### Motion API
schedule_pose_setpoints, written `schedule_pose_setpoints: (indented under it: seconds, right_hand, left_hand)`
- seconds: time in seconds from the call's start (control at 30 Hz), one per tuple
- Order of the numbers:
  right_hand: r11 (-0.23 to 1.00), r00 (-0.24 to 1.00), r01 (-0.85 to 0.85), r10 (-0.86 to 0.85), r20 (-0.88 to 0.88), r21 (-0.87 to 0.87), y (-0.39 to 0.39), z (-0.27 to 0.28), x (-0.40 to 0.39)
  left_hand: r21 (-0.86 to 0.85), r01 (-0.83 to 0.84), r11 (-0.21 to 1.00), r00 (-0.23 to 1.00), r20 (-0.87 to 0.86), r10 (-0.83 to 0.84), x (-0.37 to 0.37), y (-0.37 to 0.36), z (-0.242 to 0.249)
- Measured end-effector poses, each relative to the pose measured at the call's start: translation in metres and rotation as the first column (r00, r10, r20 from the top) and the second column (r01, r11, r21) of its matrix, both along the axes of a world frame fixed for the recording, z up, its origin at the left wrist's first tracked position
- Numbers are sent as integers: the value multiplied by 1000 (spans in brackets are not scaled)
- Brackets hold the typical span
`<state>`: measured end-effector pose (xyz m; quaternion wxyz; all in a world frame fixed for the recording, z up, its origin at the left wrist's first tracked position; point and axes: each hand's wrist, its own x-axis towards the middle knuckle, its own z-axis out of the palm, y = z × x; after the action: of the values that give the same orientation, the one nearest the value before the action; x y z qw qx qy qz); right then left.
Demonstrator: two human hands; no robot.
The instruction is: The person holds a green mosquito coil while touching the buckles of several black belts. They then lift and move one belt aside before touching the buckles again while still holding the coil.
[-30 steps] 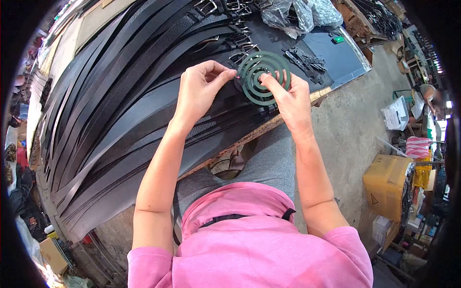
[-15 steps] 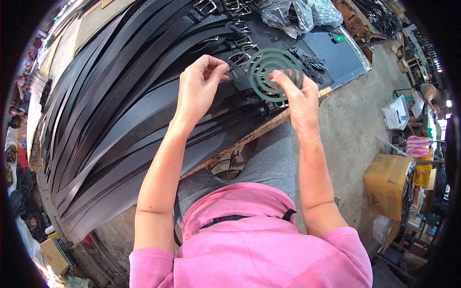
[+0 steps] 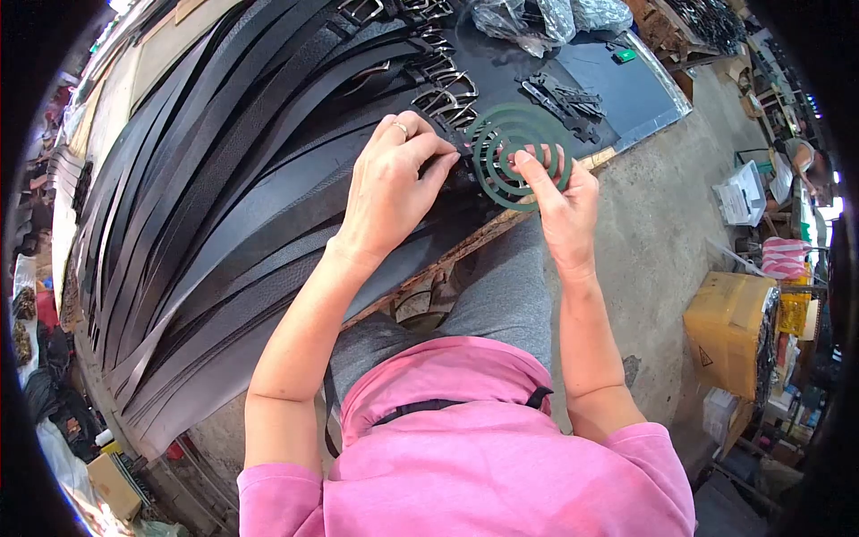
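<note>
A dark green mosquito coil [image 3: 499, 118] is held up at the table's edge by my right hand [image 3: 565, 210], its thumb across the inner rings. To its left, my left hand [image 3: 398, 183] has thumb and forefinger pinched together near the coil's outer edge. I cannot make out what, if anything, is in that pinch. Beneath and beside my left hand lie many black leather belts [image 3: 210, 179], fanned out lengthwise. Their metal buckles [image 3: 438, 72] gather at the far end, close to the coil.
Loose black belt parts [image 3: 564, 97] and a small green object [image 3: 624, 55] lie on the table's far right. Clear plastic bags [image 3: 528, 22] sit behind. Cardboard box [image 3: 729, 331] and white bin [image 3: 741, 192] stand on the right. A person [image 3: 799, 161] is at the far right.
My left hand has moved right and slightly down, turning its back up, its pinch now closer to the coil. The coil has shifted slightly right and down with my right hand.
</note>
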<state>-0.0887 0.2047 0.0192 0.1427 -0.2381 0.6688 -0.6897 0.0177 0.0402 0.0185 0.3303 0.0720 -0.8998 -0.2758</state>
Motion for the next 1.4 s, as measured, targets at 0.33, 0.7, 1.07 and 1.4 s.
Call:
schedule_pose_setpoints:
  seconds: [0.33,0.7,1.07,1.4]
  right_hand:
    - [999,999,-51,51,-7,10,1,2,2]
    - [1000,999,-20,20,50,-4,3,2,-3]
    - [993,1000,18,-15,23,-117,-19,3,-14]
    - [990,993,-105,109,-40,90,-29,11,-29]
  left_hand:
    - [177,8,984,999,-48,1,-5,1,-2]
    - [-21,-336,942,940,-62,334,-4,-11,7]
    - [214,-171,962,895,442,61,-19,-17,24]
    - [432,-145,890,889,452,-75,-23,-28,14]
